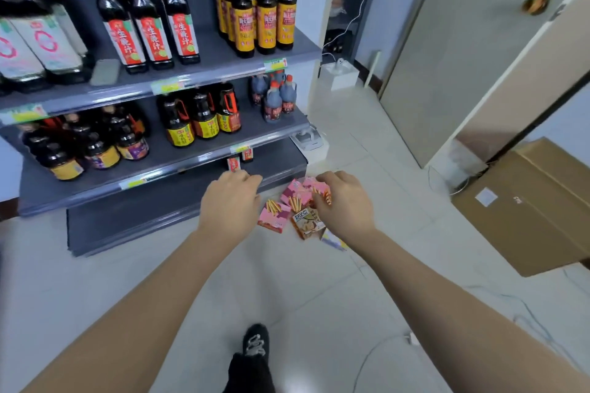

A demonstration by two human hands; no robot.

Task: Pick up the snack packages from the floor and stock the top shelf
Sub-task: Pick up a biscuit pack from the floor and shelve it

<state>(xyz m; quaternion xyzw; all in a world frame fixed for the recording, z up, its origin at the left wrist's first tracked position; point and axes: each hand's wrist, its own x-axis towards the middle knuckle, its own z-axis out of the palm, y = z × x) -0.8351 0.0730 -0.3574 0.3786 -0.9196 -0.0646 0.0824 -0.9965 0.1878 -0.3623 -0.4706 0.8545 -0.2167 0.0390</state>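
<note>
Several snack packages [274, 215] lie on the floor [319, 297], at the front right corner of the shelf base [143, 226]. The right grip [346, 204] curls its fingers over the upper pink one; if it holds it, I cannot tell. The left grip [230, 201] hovers beside, loosely curled, empty.

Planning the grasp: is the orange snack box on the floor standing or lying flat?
Lying flat: the orange snack box rests on the floor, printed face up.
</note>
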